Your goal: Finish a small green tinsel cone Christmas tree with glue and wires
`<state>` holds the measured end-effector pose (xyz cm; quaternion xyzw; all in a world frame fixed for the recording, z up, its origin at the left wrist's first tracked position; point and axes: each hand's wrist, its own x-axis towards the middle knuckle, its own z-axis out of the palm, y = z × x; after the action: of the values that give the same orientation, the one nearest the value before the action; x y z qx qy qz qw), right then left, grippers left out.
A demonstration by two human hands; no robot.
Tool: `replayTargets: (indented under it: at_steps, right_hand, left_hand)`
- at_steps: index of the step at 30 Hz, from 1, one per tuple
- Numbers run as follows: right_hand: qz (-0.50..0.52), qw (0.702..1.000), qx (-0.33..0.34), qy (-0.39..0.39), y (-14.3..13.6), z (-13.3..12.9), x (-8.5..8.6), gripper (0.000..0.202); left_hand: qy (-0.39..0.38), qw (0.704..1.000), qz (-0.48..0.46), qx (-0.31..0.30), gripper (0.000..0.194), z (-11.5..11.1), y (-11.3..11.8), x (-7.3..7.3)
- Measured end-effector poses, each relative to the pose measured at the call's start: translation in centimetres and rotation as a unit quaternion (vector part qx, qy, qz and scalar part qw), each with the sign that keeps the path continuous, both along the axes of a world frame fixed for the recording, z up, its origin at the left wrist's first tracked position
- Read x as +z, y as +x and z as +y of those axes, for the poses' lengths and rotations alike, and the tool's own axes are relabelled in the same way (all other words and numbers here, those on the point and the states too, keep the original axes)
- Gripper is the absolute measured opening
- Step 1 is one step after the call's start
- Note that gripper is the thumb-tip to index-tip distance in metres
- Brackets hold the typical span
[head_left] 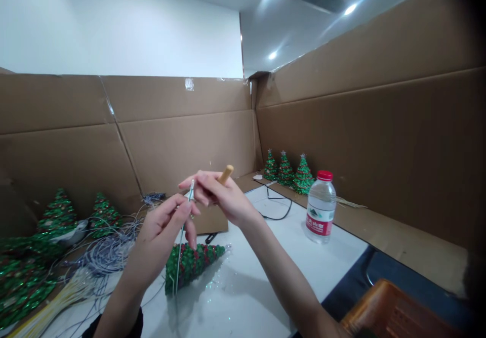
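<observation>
My left hand (161,229) is closed, thumb and fingers pinching a thin pale cord (179,259) that hangs in strands toward the white table. Close beside it, my right hand (220,194) grips a tool with a wooden handle (227,174); its working end is hidden by my fingers. The cord's upper end (192,188) rises between the two hands. Beneath them, a small green tinsel Christmas tree (197,261) with red garland lies on its side, its tip pointing right.
Three small trees (284,169) stand at the back right, near a water bottle (321,209) and a dark cable (283,216). Tangled cords (108,249) and more trees (58,211) fill the left. An orange basket (383,297) sits front right. Cardboard walls (190,140) enclose the table.
</observation>
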<state>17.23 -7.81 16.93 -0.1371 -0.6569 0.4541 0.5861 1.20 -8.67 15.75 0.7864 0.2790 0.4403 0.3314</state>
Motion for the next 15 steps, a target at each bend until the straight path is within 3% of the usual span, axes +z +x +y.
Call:
replayTargets:
  at_steps: [3, 6, 11, 15]
  right_hand:
    - [-0.024, 1.0, -0.011, 0.001, 1.0, 0.5, 0.0, 0.04]
    - [-0.051, 0.999, 0.005, -0.01, 1.6, 0.8, -0.2, 0.033]
    - [-0.069, 0.997, 0.018, -0.027, 0.8, 0.5, -0.5, 0.024]
    - [-0.075, 0.996, 0.028, -0.039, 0.2, 0.1, -0.6, 0.023]
  left_hand:
    - [-0.021, 1.0, 0.012, 0.017, 0.027, -0.5, 0.4, 0.1]
    - [-0.03, 0.999, 0.006, 0.014, 0.027, -0.6, 0.8, 0.2]
    - [-0.028, 0.999, -0.012, -0.018, 0.027, -0.4, 1.1, 0.1]
    - [0.003, 1.0, -0.01, -0.008, 0.03, -0.3, 1.0, 0.0]
